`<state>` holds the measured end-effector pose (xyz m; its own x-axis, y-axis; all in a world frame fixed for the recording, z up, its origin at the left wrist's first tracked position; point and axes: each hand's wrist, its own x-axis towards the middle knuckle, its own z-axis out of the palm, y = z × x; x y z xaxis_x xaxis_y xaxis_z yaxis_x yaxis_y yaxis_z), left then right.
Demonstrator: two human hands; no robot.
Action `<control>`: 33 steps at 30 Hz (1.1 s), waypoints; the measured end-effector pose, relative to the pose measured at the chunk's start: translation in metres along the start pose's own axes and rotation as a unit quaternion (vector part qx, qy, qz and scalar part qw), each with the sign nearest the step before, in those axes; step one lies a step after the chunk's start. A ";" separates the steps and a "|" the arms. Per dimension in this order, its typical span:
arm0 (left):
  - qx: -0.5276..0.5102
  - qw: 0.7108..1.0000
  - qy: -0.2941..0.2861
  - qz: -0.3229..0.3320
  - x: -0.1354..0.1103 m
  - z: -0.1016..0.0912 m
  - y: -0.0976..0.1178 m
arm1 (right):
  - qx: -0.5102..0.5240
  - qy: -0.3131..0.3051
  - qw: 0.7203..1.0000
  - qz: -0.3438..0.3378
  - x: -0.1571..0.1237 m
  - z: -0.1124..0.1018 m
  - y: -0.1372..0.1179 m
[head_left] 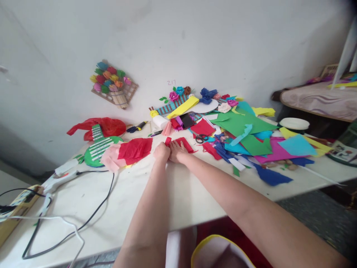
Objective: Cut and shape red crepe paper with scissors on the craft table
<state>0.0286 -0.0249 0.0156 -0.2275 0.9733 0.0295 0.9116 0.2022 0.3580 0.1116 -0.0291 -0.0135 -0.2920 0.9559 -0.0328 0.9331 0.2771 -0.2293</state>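
My left hand (161, 152) is closed at the left end of a folded piece of red crepe paper (187, 144) lying on the table, and a small red fold sticks up by its fingers. My right hand (178, 150) lies flat on the same paper, fingers stretched out, close against the left one. Part of the paper is hidden under the hands. Left of them rest a red crepe sheet (135, 149) and a pale pink sheet (112, 156). A pair of black-handled scissors (201, 138) lies to the right.
Coloured paper, including a green sheet (245, 123), is heaped at the right. A green paper guitar (97, 150) stands left, near a glue gun (60, 180) with its cord looping over the table (134, 201). A pair of pliers (136, 127) lies at the back.
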 end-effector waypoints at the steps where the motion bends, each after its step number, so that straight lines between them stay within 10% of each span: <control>1: 0.006 1.000 0.007 0.008 0.001 0.001 0.000 | 0.000 0.002 1.000 0.002 -0.001 -0.001 0.000; 33: -0.046 0.996 0.072 0.035 0.007 0.007 -0.007 | -0.008 0.089 0.995 -0.034 -0.001 -0.015 0.032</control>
<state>0.0234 -0.0191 0.0066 -0.2175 0.9577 0.1886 0.8932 0.1174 0.4340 0.1449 -0.0192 -0.0061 -0.3132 0.9368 0.1562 0.9164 0.3412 -0.2090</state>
